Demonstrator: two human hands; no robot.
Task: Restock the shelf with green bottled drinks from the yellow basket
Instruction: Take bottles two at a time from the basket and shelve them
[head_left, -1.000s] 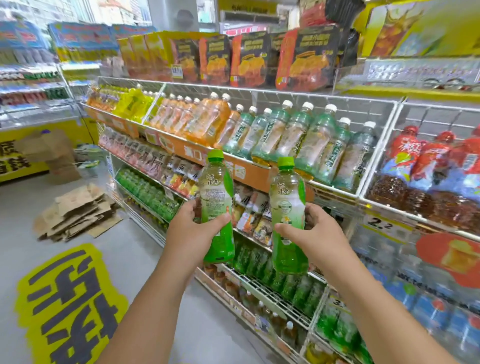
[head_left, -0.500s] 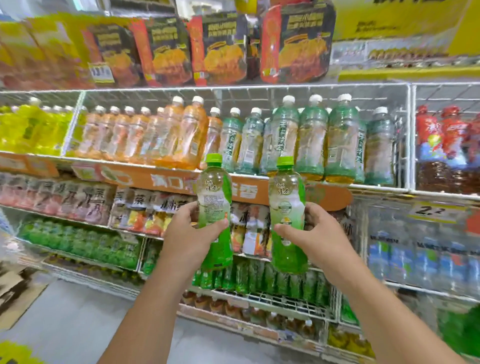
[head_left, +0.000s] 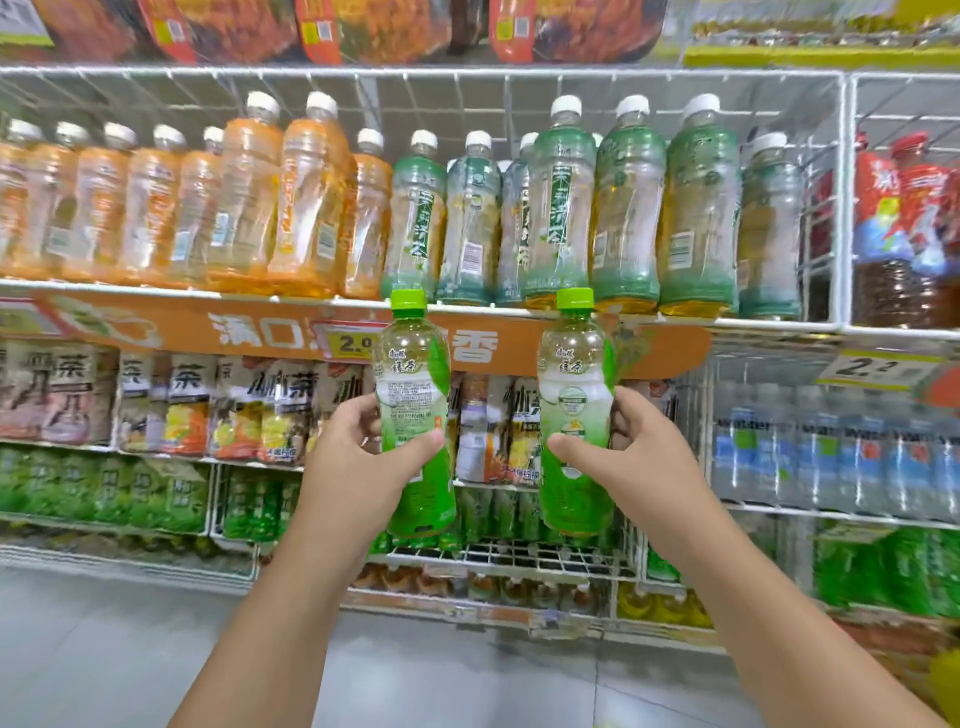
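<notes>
While I face the shelving, my left hand (head_left: 358, 457) is wrapped round one green bottle (head_left: 415, 415) at its middle and my right hand (head_left: 639, 457) round a second bottle (head_left: 574, 415), both upright with caps up, so each can go in standing. They hang in front of the lower wire rack (head_left: 498, 558), whose front looks bare, probably their slot, though the blur leaves me unsure. I can't see the basket.

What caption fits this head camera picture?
Left hand and right hand each hold a green-capped bottle before stocked shelves.
</notes>
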